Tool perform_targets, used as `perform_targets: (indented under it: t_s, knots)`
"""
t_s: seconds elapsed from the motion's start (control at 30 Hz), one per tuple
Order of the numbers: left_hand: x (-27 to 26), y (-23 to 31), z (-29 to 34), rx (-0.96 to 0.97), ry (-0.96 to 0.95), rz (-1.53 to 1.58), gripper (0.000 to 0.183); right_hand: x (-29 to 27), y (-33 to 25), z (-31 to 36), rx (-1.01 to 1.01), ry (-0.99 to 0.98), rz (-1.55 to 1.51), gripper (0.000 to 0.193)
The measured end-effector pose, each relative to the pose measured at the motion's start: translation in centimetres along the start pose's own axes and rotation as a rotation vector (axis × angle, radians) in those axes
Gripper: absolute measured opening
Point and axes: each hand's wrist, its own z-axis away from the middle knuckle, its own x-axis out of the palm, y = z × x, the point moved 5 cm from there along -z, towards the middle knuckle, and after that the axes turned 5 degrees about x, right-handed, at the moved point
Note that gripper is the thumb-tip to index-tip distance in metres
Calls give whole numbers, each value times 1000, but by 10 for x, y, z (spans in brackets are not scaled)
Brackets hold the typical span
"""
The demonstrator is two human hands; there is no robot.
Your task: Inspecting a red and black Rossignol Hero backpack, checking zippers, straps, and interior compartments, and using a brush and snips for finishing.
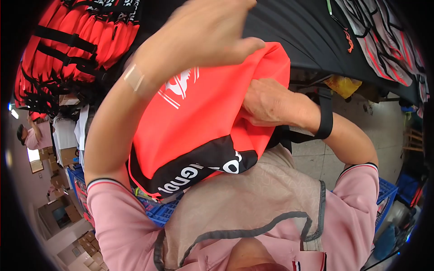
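A bright red and black fabric bag (199,113) with white print lies tilted against my front, between my arms. My right hand (266,103) is curled into the folded red cloth on the bag's right side, its fingertips hidden in the fabric. A black strap (326,115) loops over my right forearm near the wrist. Above the bag's upper edge is my left hand (212,34), blurred by motion, thumb stretched away from the other fingers and nothing visible in it. A clear strip of tape (134,77) sticks to my left wrist.
A stack of red bags with black straps (81,49) stands at the far left. Ahead is a black-covered table (303,38), with grey bags trimmed in red (384,43) at its right. Blue crates (384,192) flank me. Another person (38,135) is at far left.
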Motion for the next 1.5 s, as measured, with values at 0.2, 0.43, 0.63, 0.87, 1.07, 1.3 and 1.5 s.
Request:
perform_targets:
  t_s: [0.2,0.43,0.63,0.87,1.07,1.3,1.5]
  knots:
    - [104,20,-34,-116,-614,-34,71,6,4,13,201,-126,-7,17]
    - [114,-7,-34,-53,-311,39,40,27,-31,19,82,-71,-339,23]
    - [109,-19,-20,-101,-256,129,41,28,-26,28,-75,-71,-383,20]
    - [92,-16,-14,-64,-208,98,39,31,9,32,-11,119,-182,31]
    - [78,-11,-5,-66,-193,48,32,25,-16,24,-36,-55,115,33]
    - [27,55,37,369,-269,10,27,51,13,17,-89,112,-26,13]
    - [7,33,93,320,-308,14,44,13,-7,26,-215,-168,237,10]
